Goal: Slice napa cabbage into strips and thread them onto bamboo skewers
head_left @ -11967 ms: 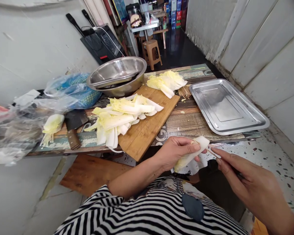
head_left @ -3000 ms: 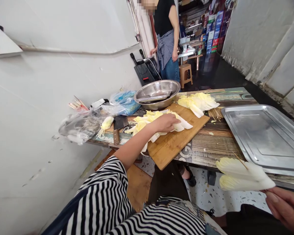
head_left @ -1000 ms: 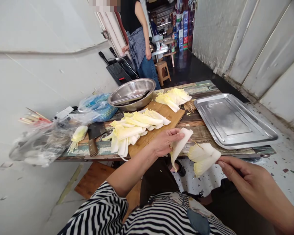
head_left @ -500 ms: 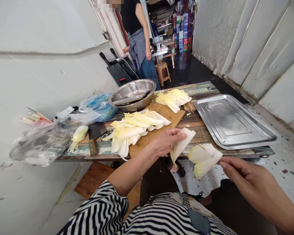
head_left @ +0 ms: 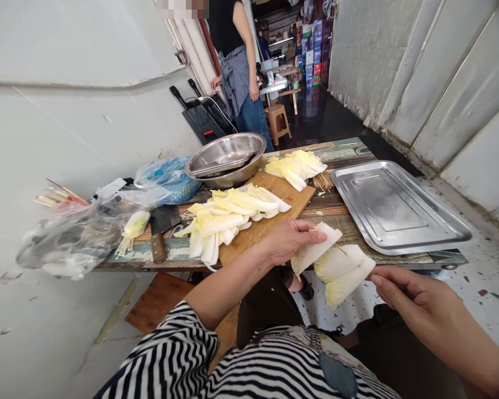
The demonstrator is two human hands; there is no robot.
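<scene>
My left hand (head_left: 289, 241) pinches a pale cabbage leaf (head_left: 316, 249) by its thick white end, in front of the wooden cutting board (head_left: 249, 238). At the right, my right hand (head_left: 407, 288) is closed on the end of a thin skewer (head_left: 341, 250), beside the white ends of the leaves. Two skewered cabbage leaves (head_left: 347, 277) hang side by side on it. The skewer's tip touches or lies just over the leaf in my left hand; whether it has pierced it I cannot tell. A pile of leaves (head_left: 233, 213) covers much of the board.
A metal tray (head_left: 395, 205) lies at the table's right, near bundled skewers (head_left: 323, 181) and more leaves (head_left: 297, 166). Behind the board sits a steel bowl (head_left: 228, 160). A cleaver (head_left: 162, 233), a small cabbage (head_left: 135, 224) and plastic bags (head_left: 79, 238) lie left. A person (head_left: 237, 72) stands beyond.
The leaf in my left hand has moved right and tilted, closing the gap to the skewer's tip. The skewered leaves have shifted slightly left.
</scene>
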